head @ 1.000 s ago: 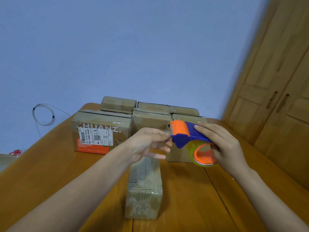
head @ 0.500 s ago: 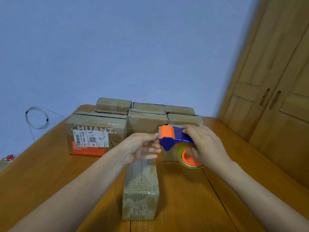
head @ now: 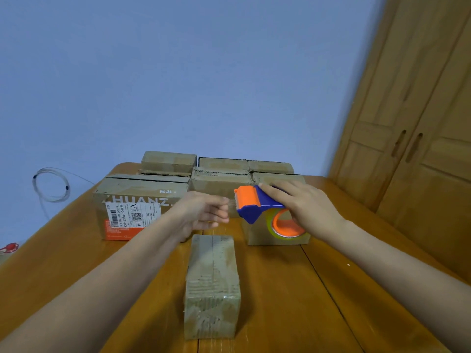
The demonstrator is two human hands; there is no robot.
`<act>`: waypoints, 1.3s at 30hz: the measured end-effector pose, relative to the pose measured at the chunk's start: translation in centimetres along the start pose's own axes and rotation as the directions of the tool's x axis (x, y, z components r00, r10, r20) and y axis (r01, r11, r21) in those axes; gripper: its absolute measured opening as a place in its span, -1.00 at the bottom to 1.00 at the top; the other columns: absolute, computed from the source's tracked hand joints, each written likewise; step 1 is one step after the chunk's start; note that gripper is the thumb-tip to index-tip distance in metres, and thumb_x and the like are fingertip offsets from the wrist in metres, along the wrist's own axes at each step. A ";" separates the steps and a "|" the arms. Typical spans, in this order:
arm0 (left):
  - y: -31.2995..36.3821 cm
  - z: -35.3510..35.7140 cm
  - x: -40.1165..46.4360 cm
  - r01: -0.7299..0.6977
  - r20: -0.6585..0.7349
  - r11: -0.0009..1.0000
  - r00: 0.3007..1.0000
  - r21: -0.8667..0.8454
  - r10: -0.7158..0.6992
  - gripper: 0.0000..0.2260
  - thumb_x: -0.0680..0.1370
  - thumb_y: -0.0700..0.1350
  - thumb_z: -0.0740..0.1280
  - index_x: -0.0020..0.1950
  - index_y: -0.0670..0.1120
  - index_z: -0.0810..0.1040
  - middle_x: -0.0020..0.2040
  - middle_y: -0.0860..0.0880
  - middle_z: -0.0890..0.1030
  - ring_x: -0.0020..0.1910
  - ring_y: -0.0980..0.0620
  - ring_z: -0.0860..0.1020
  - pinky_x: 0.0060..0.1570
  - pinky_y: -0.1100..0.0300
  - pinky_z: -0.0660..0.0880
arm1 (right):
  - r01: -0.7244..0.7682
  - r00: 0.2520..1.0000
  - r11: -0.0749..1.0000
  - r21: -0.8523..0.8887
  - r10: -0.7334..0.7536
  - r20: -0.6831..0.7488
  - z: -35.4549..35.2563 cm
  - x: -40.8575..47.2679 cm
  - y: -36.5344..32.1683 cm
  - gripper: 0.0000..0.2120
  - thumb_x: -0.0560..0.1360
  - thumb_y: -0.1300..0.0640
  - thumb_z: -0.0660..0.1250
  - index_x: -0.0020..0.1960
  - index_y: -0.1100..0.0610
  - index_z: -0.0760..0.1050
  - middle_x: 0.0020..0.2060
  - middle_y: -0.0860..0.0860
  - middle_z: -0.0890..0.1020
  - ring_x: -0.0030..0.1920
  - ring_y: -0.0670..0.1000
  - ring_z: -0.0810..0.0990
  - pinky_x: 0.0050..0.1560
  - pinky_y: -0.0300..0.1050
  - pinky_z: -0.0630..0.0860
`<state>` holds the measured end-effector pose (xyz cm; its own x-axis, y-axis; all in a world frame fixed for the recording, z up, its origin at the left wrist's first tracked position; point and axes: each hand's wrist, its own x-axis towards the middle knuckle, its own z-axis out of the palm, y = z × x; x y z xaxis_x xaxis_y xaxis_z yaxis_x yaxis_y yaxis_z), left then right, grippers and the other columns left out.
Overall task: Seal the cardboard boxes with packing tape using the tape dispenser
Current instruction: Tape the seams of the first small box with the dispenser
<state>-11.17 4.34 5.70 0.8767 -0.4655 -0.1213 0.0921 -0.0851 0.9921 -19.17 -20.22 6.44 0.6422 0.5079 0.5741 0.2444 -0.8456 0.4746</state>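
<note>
Up above the tabletop (head: 293, 301), right hand (head: 305, 212) wrapped over the blue-and-orange tape dispenser (head: 254, 205), fingers curled across its blue body, orange head pointing left. Roll of tape (head: 283, 225) hanging beneath, orange core showing, partly tucked behind the palm. Left hand (head: 204, 212) right at the dispenser's mouth, fingertips pinched together on the clear tape end (head: 231, 203) (faint and see-through, only a short strip visible between fingers and orange head). Both held in the air, clear of any cardboard.

Directly below and nearer the camera, a long narrow box (head: 212, 284) lying lengthways on the wood, centre seam running along its top, glossy film over the near end. Behind the hands, a cluster of boxes at the far end: a big printed box (head: 137, 205) on the left with a white shipping label and an orange band, white lettering across its face; a middle box (head: 219, 182) just beside it; a right-hand box (head: 275, 238) sitting behind the dispenser, partly hidden by it. More low boxes (head: 169, 161) lined up at the very back against the blue wall.

Off to the left, a coil of thin cable (head: 51, 184) hanging on that wall. On the right, wooden cupboard doors (head: 420, 149) with slot handles.
</note>
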 end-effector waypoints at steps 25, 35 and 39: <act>-5.8 -9.2 -0.8 0.033 -0.076 0.989 0.997 0.141 -0.023 -0.81 0.42 -0.03 0.45 -0.24 -0.15 0.64 -0.25 -0.13 0.67 -0.29 -0.01 0.65 -0.15 0.12 0.59 | 0.026 0.995 1.000 -0.004 -0.025 0.092 2.3 -3.8 0.7 -0.19 0.09 0.26 0.66 0.29 0.15 0.47 0.04 0.12 0.64 -0.06 0.15 0.64 -0.31 -0.11 0.56; -7.2 -8.9 -0.5 0.041 -0.146 0.995 0.989 0.094 -0.027 -0.80 0.50 -0.08 0.42 -0.26 -0.16 0.61 -0.33 -0.10 0.63 -0.36 0.01 0.62 -0.21 0.14 0.56 | -0.003 0.987 1.000 0.015 0.001 0.163 4.8 -4.1 0.5 -0.21 0.12 0.25 0.65 0.32 0.15 0.49 0.05 0.12 0.63 -0.07 0.12 0.63 -0.32 -0.13 0.53; -7.4 -9.1 -0.3 0.046 -0.194 0.997 0.980 0.055 -0.035 -0.81 0.49 -0.10 0.43 -0.29 -0.16 0.60 -0.37 -0.09 0.61 -0.40 0.02 0.61 -0.26 0.15 0.55 | -0.012 0.984 0.999 0.032 0.007 0.176 5.3 -3.8 0.3 -0.20 0.12 0.24 0.65 0.33 0.14 0.48 0.05 0.13 0.63 -0.07 0.13 0.63 -0.31 -0.10 0.55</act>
<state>-7.84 13.14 -1.34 0.9479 -0.2826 -0.1473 0.1065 -0.1547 0.9822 -17.69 -23.26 0.84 0.7616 0.4653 0.4510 0.2595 -0.8567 0.4458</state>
